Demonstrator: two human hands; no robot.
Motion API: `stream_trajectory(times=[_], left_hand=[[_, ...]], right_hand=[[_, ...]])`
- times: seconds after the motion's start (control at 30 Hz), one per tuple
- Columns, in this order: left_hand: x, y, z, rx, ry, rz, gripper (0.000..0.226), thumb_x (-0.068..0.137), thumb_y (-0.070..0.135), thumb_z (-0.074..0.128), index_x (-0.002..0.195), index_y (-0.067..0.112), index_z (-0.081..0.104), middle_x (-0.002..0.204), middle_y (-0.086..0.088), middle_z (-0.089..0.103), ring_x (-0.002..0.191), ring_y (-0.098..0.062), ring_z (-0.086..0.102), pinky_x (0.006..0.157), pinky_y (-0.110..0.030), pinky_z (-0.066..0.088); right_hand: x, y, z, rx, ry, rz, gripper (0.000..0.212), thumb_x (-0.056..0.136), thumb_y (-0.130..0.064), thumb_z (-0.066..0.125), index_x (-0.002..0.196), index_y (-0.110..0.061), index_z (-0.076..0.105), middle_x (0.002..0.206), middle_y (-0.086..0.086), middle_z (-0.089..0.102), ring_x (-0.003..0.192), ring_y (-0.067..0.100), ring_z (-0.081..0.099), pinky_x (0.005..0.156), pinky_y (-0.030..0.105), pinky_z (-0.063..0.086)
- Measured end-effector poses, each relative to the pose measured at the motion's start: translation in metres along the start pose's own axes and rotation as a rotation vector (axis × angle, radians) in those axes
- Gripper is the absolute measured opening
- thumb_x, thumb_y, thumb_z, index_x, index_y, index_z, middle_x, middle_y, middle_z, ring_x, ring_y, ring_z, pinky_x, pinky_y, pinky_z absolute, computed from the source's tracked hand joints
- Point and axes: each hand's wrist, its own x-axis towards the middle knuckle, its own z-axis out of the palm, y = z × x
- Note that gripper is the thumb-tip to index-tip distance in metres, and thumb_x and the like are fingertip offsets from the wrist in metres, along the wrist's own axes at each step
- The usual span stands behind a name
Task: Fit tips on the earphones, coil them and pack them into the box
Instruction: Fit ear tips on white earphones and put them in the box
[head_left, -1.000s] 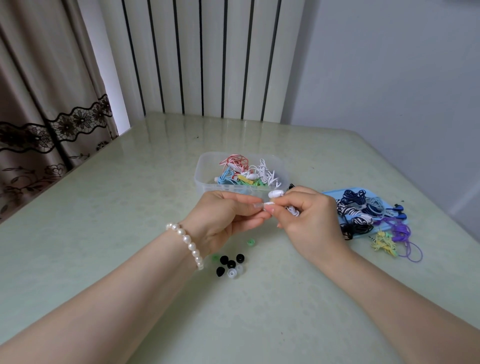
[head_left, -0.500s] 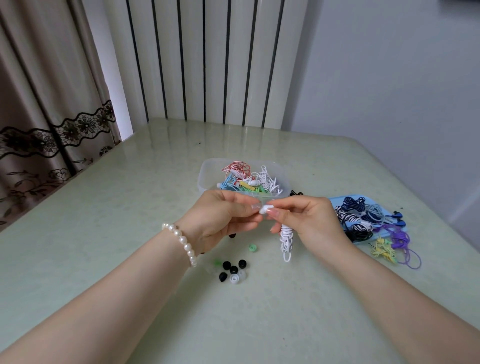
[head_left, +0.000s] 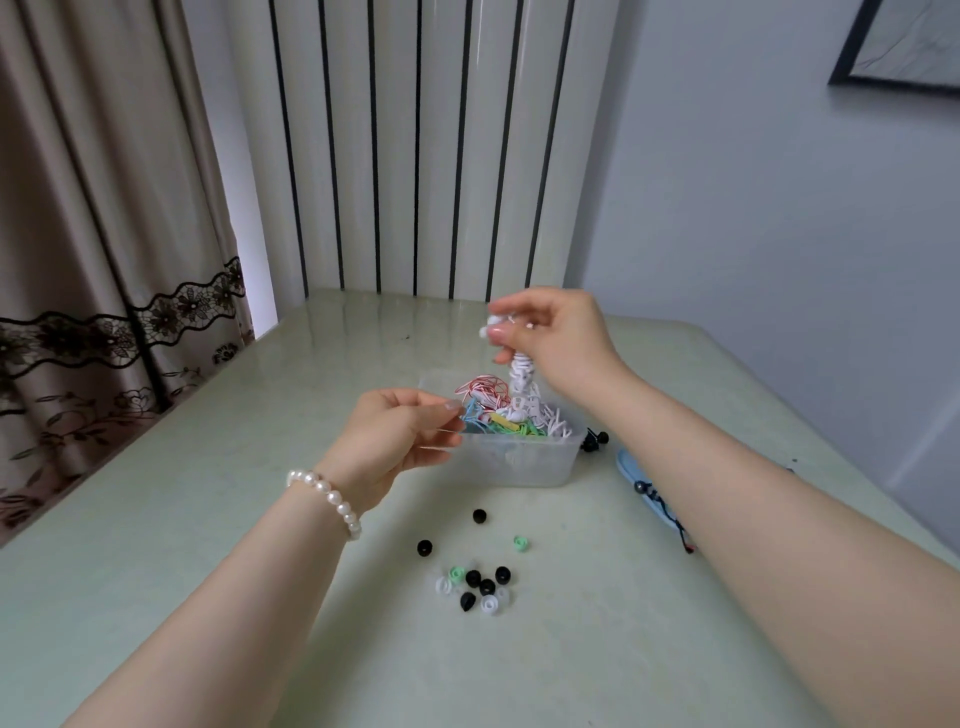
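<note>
Head view: a coiled white earphone (head_left: 521, 370) is pinched at its top end between the thumb and fingers of the right hand (head_left: 553, 338), which is raised above the clear plastic box (head_left: 524, 462). The bundle's long axis is close to upright; it hangs straight down from the fingertips, and its lower end is seen against the heap of earphones in the box, though whether it touches that heap cannot be told. The cord is wound in tight, ribbed loops, and small rounded white buds are seen at the top by the fingertips.

The left hand (head_left: 397, 436) is held lower, just in front of the box's left wall, with thumb and forefinger brought together; whether anything is held between them cannot be told. A bracelet of round white pearls (head_left: 330, 499) is worn on that wrist.

The box is translucent, rectangular and round-cornered, and is filled with a tangle of red-and-white, blue, yellow, green and white cords. On the pale green, glossy table (head_left: 182, 519) loose ear tips (head_left: 480, 584) are scattered nearer the person: six black, two green and about three translucent white ones, all small and dome-shaped. A blue lid (head_left: 631, 475) is partly hidden behind the right forearm.
</note>
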Motion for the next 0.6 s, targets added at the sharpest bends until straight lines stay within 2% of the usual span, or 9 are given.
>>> stream_trajectory(times=[0.07, 0.17, 0.27, 0.37, 0.47, 0.6], left_hand=[[0.002, -0.001, -0.003, -0.014, 0.028, -0.004, 0.008, 0.084, 0.003, 0.061, 0.077, 0.003, 0.064, 0.061, -0.006, 0.067, 0.048, -0.009, 0.061, 0.049, -0.019, 0.052], [0.003, -0.002, -0.007, -0.038, 0.026, -0.014, 0.008, 0.084, 0.002, 0.061, 0.076, 0.001, 0.064, 0.056, -0.005, 0.065, 0.049, -0.011, 0.062, 0.051, -0.021, 0.053], [0.004, -0.002, -0.009, -0.077, 0.0, -0.014, 0.006, 0.083, -0.001, 0.061, 0.078, -0.004, 0.063, 0.057, -0.009, 0.064, 0.048, -0.014, 0.062, 0.052, -0.022, 0.055], [0.003, -0.003, -0.008, -0.062, -0.037, -0.024, 0.008, 0.083, 0.0, 0.061, 0.077, -0.004, 0.064, 0.061, -0.012, 0.065, 0.051, -0.015, 0.062, 0.054, -0.022, 0.055], [0.003, -0.004, -0.006, -0.042, -0.063, -0.028, 0.008, 0.084, 0.001, 0.062, 0.079, -0.005, 0.065, 0.067, -0.014, 0.066, 0.056, -0.017, 0.064, 0.057, -0.023, 0.056], [0.0, -0.005, 0.002, -0.015, -0.106, -0.023, 0.006, 0.082, 0.0, 0.062, 0.078, -0.004, 0.065, 0.067, -0.014, 0.068, 0.056, -0.016, 0.066, 0.058, -0.024, 0.057]], right_hand=[[0.015, 0.013, 0.019, -0.053, 0.03, 0.022, 0.016, 0.076, 0.0, 0.07, 0.08, -0.014, 0.065, 0.069, 0.007, 0.059, 0.048, 0.013, 0.062, 0.069, 0.043, 0.056], [0.025, 0.033, 0.044, -0.098, 0.027, 0.121, 0.007, 0.074, -0.001, 0.072, 0.077, -0.002, 0.065, 0.059, 0.002, 0.056, 0.039, 0.002, 0.055, 0.066, 0.038, 0.055], [0.024, 0.045, 0.06, -0.238, -0.079, 0.195, 0.011, 0.074, -0.008, 0.074, 0.081, 0.0, 0.069, 0.062, 0.002, 0.061, 0.054, 0.008, 0.056, 0.064, 0.029, 0.051], [0.022, 0.048, 0.064, -0.233, -0.225, 0.292, 0.012, 0.08, -0.017, 0.069, 0.083, -0.005, 0.068, 0.066, 0.004, 0.062, 0.062, 0.02, 0.06, 0.065, 0.033, 0.055], [0.021, 0.043, 0.062, -0.201, -0.326, 0.374, 0.017, 0.09, -0.025, 0.057, 0.08, -0.012, 0.062, 0.069, 0.009, 0.062, 0.062, 0.025, 0.064, 0.062, 0.031, 0.057], [0.02, 0.03, 0.039, -0.188, -0.327, 0.332, 0.019, 0.093, -0.022, 0.052, 0.078, -0.011, 0.058, 0.07, 0.012, 0.061, 0.057, 0.023, 0.064, 0.059, 0.033, 0.057]])
